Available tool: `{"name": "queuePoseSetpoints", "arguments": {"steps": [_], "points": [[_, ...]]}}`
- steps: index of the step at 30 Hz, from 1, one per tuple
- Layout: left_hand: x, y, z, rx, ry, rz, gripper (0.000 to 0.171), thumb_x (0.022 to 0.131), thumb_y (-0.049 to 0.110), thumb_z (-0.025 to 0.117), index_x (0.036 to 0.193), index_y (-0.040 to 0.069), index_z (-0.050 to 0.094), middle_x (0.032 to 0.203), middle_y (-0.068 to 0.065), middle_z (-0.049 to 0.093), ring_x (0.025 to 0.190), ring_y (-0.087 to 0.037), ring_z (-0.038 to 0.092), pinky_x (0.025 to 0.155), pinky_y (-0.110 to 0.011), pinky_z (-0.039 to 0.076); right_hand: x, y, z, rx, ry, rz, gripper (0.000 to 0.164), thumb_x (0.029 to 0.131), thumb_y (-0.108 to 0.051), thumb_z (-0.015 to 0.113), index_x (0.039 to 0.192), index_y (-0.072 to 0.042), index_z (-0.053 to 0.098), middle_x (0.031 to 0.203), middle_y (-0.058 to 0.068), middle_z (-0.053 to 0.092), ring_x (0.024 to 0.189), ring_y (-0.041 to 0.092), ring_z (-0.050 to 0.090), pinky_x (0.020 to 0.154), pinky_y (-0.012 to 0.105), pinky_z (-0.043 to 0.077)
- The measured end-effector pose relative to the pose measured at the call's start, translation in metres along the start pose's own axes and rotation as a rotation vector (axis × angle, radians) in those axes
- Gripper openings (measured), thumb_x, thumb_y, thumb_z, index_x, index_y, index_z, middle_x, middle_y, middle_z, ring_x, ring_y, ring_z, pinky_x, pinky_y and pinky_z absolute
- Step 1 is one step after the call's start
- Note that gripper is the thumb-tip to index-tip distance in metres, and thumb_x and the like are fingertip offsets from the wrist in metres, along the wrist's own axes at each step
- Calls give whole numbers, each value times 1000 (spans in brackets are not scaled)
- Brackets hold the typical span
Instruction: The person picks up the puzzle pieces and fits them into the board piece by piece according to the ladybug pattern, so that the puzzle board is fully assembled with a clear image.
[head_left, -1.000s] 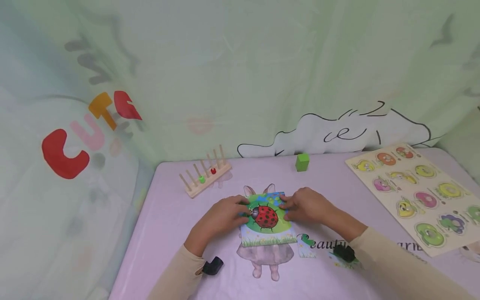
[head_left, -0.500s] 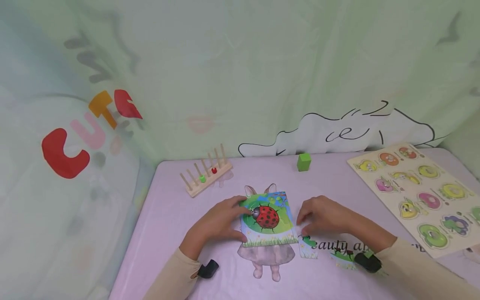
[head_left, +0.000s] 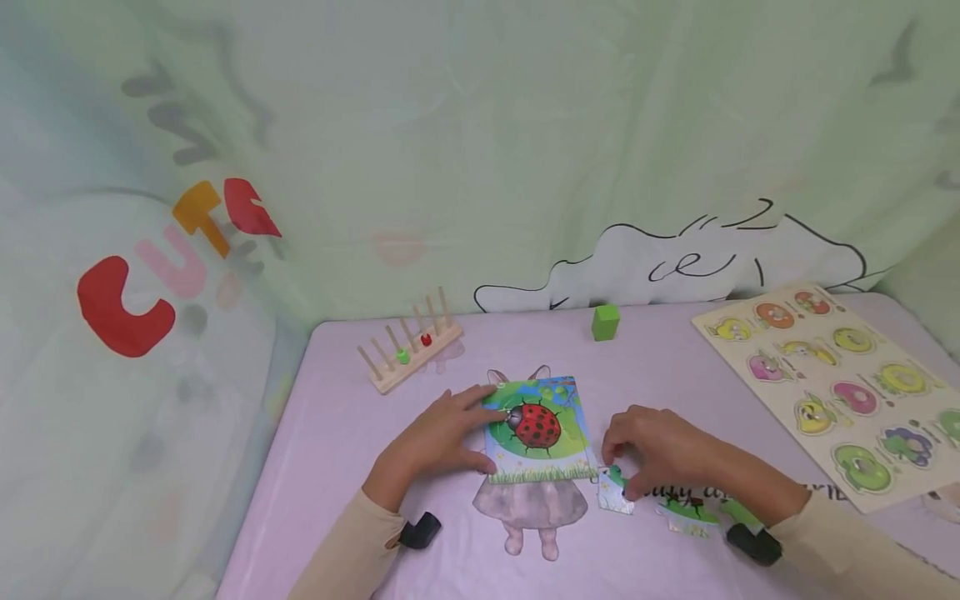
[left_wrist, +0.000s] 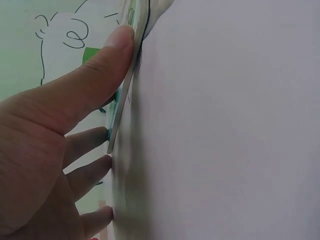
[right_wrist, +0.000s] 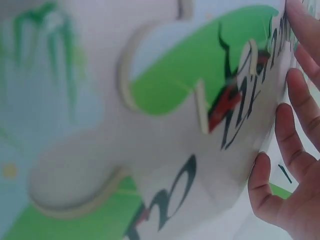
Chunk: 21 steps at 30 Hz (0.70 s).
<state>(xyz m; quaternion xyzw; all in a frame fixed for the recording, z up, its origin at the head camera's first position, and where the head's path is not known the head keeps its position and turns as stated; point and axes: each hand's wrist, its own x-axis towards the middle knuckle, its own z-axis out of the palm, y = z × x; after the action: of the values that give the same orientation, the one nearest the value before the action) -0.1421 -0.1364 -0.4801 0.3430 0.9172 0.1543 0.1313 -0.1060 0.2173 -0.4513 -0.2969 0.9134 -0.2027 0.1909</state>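
A square ladybug picture board lies mid-table. My left hand rests at its left side, the fingers on its upper left and the thumb near its lower-left corner. In the left wrist view the thumb lies on the face close to the board's edge. Just right of the board, my right hand pinches a small jigsaw piece between thumb and forefinger. The hand partly covers this piece. Beneath the right wrist lie more jigsaw pieces, one with a red and black figure on green.
A wooden peg rack with a green and a red bead stands back left. A green block is at the back. On the right lies a wooden fruit puzzle board. Fabric walls border the lilac tablecloth.
My right hand has left the board's right edge, moved right and down, and now pinches the small jigsaw piece. The left thumb has spread down to the board's lower left; the board has shifted slightly away.
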Motion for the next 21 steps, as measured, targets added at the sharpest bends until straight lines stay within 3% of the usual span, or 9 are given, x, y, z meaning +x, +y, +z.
{"name": "queuePoseSetpoints", "arguments": {"steps": [6,16,21], "points": [[2,0,-4,-36,-9,11,81,78,54,83,149,30,54,167,-2,31,154,-22,32,123,-59,24,0,-1,-3,18,-17,7,34,68,-33,95,88,-36,68,90,-23,58,87,0,48,79,28,48],[3,3,-1,-16,3,-8,80,77,55,83,148,29,56,166,-3,33,152,-22,36,122,-60,27,2,12,-7,139,-49,-21,32,76,-27,90,91,-35,63,87,-18,61,84,2,53,76,22,47],[4,5,-2,-12,-3,-15,80,78,55,82,149,29,55,168,-2,31,154,-23,33,121,-61,26,2,16,-11,250,-15,-106,30,78,-17,87,93,-29,64,82,-14,62,78,3,57,69,21,48]]}}
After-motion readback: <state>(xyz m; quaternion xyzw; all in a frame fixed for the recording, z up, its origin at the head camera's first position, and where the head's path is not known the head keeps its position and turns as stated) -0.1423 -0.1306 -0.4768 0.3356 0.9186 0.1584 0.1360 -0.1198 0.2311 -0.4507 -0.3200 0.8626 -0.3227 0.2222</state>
